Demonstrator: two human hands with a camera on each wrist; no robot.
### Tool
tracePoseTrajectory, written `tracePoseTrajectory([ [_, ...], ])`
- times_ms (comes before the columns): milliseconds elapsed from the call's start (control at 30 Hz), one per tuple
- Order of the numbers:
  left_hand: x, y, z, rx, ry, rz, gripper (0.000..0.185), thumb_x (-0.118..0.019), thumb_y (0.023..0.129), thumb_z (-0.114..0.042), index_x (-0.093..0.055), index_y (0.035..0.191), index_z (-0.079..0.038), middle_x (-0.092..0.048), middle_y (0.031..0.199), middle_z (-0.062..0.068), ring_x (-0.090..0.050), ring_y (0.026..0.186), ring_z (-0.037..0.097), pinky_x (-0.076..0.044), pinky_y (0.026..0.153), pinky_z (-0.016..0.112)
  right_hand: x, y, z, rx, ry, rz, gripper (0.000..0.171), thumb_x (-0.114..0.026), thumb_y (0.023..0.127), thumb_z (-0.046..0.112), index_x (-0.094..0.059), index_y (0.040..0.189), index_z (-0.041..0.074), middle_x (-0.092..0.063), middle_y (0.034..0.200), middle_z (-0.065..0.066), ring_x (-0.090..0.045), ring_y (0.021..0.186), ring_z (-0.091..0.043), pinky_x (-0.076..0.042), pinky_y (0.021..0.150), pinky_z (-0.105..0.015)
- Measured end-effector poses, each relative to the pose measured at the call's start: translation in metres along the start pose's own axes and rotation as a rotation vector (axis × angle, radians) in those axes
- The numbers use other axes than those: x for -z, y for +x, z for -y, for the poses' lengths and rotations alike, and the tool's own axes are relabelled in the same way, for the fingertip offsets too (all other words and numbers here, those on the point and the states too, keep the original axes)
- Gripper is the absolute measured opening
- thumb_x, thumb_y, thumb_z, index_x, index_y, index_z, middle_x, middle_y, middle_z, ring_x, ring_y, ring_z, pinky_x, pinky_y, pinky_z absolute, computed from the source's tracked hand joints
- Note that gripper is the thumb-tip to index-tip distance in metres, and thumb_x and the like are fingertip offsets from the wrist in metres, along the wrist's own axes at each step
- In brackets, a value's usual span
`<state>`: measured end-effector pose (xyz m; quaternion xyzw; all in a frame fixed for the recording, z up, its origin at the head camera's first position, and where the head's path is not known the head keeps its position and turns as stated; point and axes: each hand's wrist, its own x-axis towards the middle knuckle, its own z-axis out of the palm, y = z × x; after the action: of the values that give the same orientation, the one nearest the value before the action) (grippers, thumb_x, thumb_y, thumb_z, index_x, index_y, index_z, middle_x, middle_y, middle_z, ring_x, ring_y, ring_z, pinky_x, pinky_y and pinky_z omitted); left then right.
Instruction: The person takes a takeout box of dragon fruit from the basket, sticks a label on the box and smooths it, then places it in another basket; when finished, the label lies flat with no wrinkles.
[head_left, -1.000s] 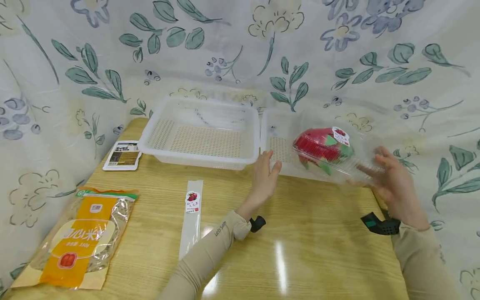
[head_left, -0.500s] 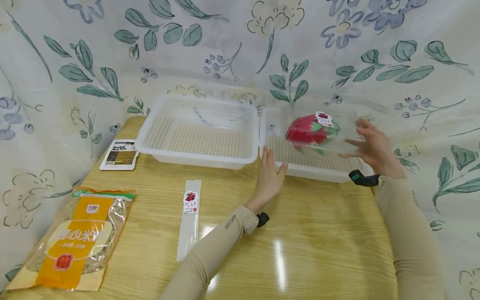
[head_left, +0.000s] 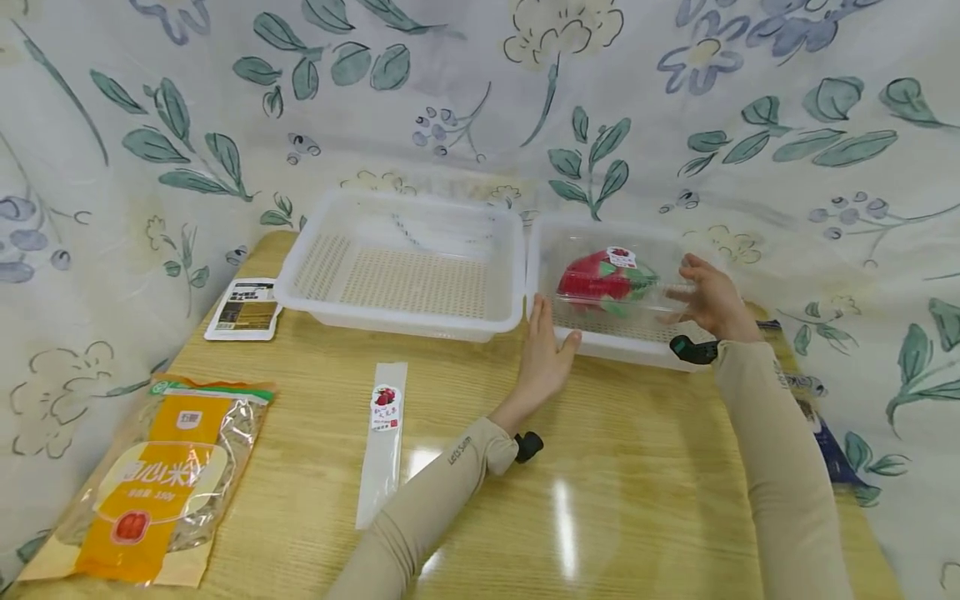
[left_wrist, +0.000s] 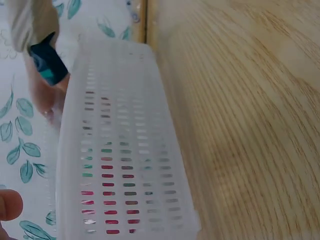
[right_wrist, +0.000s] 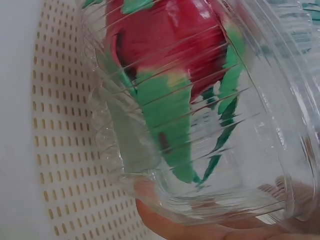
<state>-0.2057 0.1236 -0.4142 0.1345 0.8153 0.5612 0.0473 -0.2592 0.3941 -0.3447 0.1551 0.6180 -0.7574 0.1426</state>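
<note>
My right hand (head_left: 711, 302) grips the right end of a clear plastic clamshell box (head_left: 663, 275). Inside the box lies a red dragon fruit (head_left: 588, 275) with green scales, also large in the right wrist view. A round fruit sticker (head_left: 621, 257) is on the lid. The box sits down within the right white perforated basket (head_left: 626, 348), with the fingers curled around its end. My left hand (head_left: 543, 362), fingers straight, touches that basket's near left corner. In the left wrist view the basket's slotted wall (left_wrist: 120, 165) shows red and green through its holes.
Another white basket (head_left: 405, 318) stands directly left of the first. A small black-and-white packet (head_left: 243, 310), an orange food bag (head_left: 153, 479) and a white strip with a fruit sticker (head_left: 382, 442) lie on the wooden table (head_left: 622, 467). A dark blue packet (head_left: 828, 442) lies at right.
My right hand has moved left and lowered the clamshell box with the dragon fruit into the right basket. My left hand stays by the basket's corner, shifting slightly.
</note>
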Motion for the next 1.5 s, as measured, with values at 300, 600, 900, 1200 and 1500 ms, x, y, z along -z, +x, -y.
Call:
tracePoseTrajectory([
  [300,0.007,0.003,-0.009,0.002,-0.031,0.03,0.075,-0.051,0.1,-0.024,-0.005,0.155,-0.001,0.007,0.165,0.008,-0.016,0.149,0.031,-0.023,0.12,0.046,0.005,0.008,0.005,0.004,-0.191,0.012,0.07,-0.034,0.105,0.03,0.017,0.153,0.031,0.029,0.157,0.016,0.018,0.148,-0.035,-0.007,0.111,-0.071],
  [600,0.01,0.004,-0.011,-0.005,-0.019,0.042,0.076,-0.052,0.098,-0.023,-0.006,0.155,-0.001,0.006,0.165,0.008,-0.016,0.15,0.029,-0.026,0.119,0.046,0.014,0.01,0.013,-0.022,-0.454,0.086,0.075,-0.033,0.106,0.025,0.026,0.15,0.02,0.035,0.155,-0.001,0.009,0.147,-0.045,-0.021,0.106,-0.073],
  [900,0.009,0.003,-0.01,0.012,-0.028,0.067,0.077,-0.053,0.098,-0.022,-0.005,0.155,-0.002,0.008,0.165,0.005,-0.02,0.148,0.029,-0.028,0.118,0.046,0.016,0.007,0.021,-0.11,-0.75,0.101,0.075,-0.032,0.105,0.01,0.028,0.148,0.02,0.031,0.155,-0.015,-0.02,0.137,-0.06,-0.033,0.103,-0.07],
  [1200,0.008,0.001,-0.01,0.02,-0.038,0.088,0.078,-0.054,0.098,-0.022,-0.005,0.155,-0.002,0.009,0.165,0.004,-0.014,0.15,0.027,-0.024,0.119,0.046,0.019,0.007,0.017,-0.234,-0.932,0.032,0.079,-0.038,0.102,0.011,0.024,0.15,0.017,0.014,0.157,-0.029,-0.061,0.104,-0.037,-0.029,0.107,-0.07],
  [1500,0.016,0.006,-0.007,0.059,0.085,0.206,0.081,-0.054,0.097,-0.023,0.0,0.154,0.001,0.016,0.163,0.008,-0.014,0.15,0.029,-0.034,0.115,0.043,0.006,0.011,0.011,-0.191,-1.246,-0.076,0.072,-0.042,0.099,0.016,0.003,0.153,0.0,-0.021,0.151,-0.037,-0.041,0.125,-0.053,-0.047,0.093,-0.059],
])
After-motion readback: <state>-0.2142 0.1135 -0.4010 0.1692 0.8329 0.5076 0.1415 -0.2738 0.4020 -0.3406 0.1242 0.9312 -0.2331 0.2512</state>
